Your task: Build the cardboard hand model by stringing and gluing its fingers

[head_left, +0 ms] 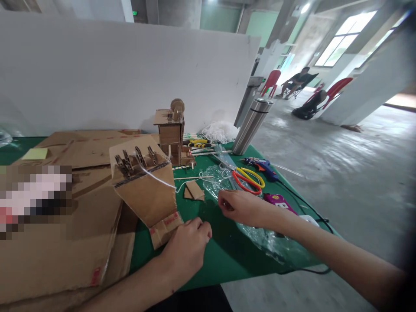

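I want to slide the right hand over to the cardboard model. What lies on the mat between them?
In the head view, a small cardboard scrap lies between the right hand and the cardboard model, with white string running across the green mat.

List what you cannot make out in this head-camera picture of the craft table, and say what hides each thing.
- Left hand: curled by the cardboard model; its fingertips are tucked under, so a grip cannot be confirmed.
- Right hand: whether it pinches the white string is too small to tell.
- Cardboard sheets: one patch is pixelated.
- Plastic wrap: partly under the right forearm.
- Glue gun cable: runs off the table edge.
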